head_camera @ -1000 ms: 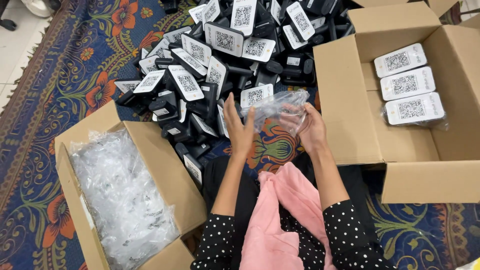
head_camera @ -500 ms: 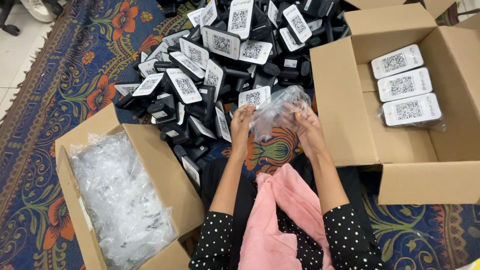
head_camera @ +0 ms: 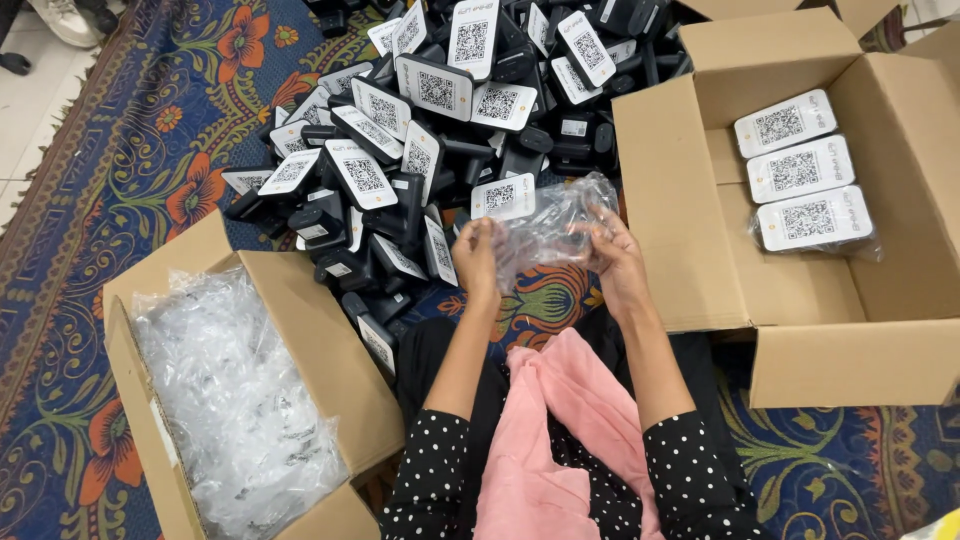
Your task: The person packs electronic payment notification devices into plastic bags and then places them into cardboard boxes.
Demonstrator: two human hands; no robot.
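A patterned rug (head_camera: 130, 190) is spreading under everything, with a big heap of black devices (head_camera: 440, 130) piled ahead. A right-hand cardboard box (head_camera: 690, 220) is holding three bagged devices (head_camera: 800, 170); a left-hand box (head_camera: 310, 340) is holding loose clear bags (head_camera: 230, 390). The clear plastic bag (head_camera: 550, 225) is sitting between both hands above the lap — a second ago the left hand (head_camera: 478, 255) was flat and open, now it is pinching the bag's edge, as is the right hand (head_camera: 612, 255), so the mouth looks to be getting worked apart.
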